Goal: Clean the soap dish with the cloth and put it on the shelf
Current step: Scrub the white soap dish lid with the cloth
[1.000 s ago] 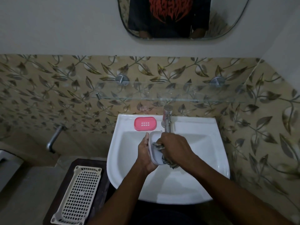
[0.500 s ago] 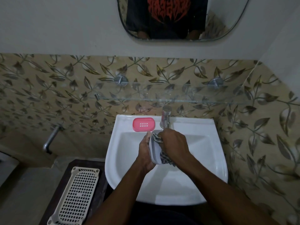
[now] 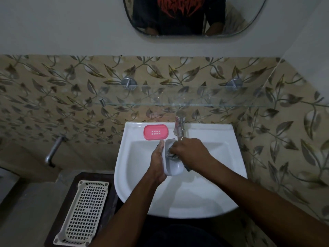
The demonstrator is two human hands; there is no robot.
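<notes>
White soap dish [image 3: 173,165]: held up on its side over the sink [image 3: 238,157] bowl, just in front of the tap [image 3: 179,125]. Its hollow side faces right. It is not on the shelf yet.
Left hand [image 3: 158,163]: holds the left side of the soap dish over the sink bowl. The thumb lies along the dish edge and the fingers are hidden behind the dish.
Right hand [image 3: 191,154]: curled round the cloth [image 3: 171,155], pressing it into the hollow of the soap dish.
Cloth: dark with pale checks, mostly hidden under the right hand. A bit of it hangs below the hand, over the sink bowl.
Pink soap tray [image 3: 156,132]: flat on the back rim of the sink, just left of the tap, with small holes in its middle.
Tap: shiny metal, on the back rim of the sink.
Glass shelf [image 3: 195,102]: on the leaf wall above the sink, on 2 round metal pegs.
Mirror [image 3: 195,15]: high above the sink, showing a dark shirt with a red print.
Cream basket [image 3: 85,213]: full of holes, low down to the left of the sink.
Metal pipe [image 3: 53,150]: sticks out of the wall left of the sink.
</notes>
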